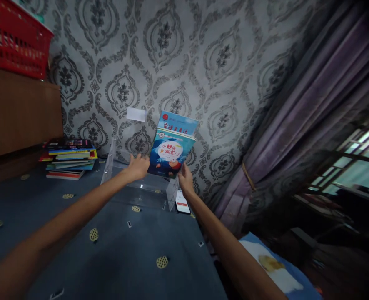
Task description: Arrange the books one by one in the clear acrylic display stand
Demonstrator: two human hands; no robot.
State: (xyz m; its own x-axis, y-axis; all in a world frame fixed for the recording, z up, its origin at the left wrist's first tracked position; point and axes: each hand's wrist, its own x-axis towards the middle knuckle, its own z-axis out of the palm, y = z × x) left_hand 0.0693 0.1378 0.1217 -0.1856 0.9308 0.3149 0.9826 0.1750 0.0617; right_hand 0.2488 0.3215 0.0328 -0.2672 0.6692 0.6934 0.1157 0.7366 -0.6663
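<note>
Both arms bare and reaching forward, converging near mid-view: left forearm point(87, 206) comes in from the lower-left corner, right forearm point(225, 237) from the lower right, both close to straight. Left hand point(139, 168) is back-to-camera, knuckles up, fingers bent and slightly apart; can't tell how firmly they're closed. Right hand point(186, 179) sits a bit lower, clearly apart from the left, thumb side up and in a pinch, other fingers mostly hidden, wrist roughly in line with its forearm.
</note>
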